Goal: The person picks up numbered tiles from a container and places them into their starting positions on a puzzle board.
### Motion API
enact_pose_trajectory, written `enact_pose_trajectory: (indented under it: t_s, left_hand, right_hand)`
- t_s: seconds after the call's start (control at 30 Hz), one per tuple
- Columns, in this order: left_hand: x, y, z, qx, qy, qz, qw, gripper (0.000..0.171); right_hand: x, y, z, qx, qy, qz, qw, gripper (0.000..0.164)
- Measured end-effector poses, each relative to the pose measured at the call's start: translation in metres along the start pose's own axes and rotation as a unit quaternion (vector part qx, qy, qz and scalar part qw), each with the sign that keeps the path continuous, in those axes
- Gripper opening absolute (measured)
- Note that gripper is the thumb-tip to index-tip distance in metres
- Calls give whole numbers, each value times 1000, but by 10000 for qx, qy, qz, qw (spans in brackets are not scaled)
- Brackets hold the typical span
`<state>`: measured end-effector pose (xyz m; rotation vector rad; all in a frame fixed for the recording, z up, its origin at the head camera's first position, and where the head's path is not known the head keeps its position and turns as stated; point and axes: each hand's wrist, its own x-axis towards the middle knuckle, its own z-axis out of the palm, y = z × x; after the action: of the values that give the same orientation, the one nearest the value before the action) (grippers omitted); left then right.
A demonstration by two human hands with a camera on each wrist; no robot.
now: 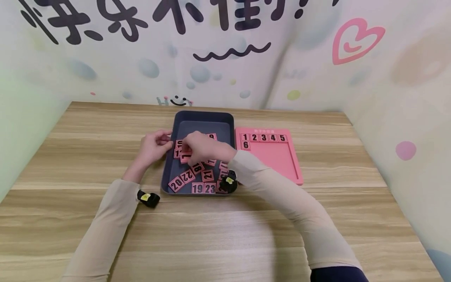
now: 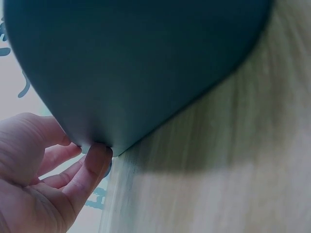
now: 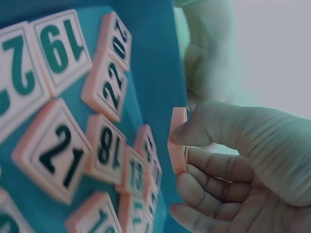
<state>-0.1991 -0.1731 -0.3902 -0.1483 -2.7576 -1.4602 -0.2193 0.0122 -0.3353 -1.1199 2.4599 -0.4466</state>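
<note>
Worktop, wood-grain, backed by a printed wall covering. Dark tray: loose number tiles, 18 to 23 included, partly obscured by the right sleeve and black wrist camera. Pink puzzle board, at tray's right: tiles 1–6 are seated. One tile is pinched over the tray by the right hand's fingers; the tray's left wall is touched by the left hand's loosely bent fingers.

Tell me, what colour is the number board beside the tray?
The board is pink; the head view shows it best.
</note>
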Motion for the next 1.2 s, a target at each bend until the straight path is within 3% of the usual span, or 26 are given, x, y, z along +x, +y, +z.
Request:
enact_pose_trajectory:
  t_s: [0.33,0.6,0.7,0.93,1.2]
  left_hand:
    - [1,0,2,1,19,-94,10000,37]
    - [2,1,2,-34,16,-128,9999,37]
    - [2,1,2,-19,33,-142,9999,37]
    - [1,0,2,3,51,-39,10000,36]
    - [0,1,2,8,41,-53,10000,37]
  right_hand:
    - [-44,34,-23,214,848,270,9958,28]
    - [-81,65,-31,984,1177,885,9842,30]
    - [-95,78,-31,1162,1363,1115,9775,29]
    - [-121,110,-22,988,1514,1563,9710,28]
    - [-133,136,-9,832,1642,1902,9643,23]
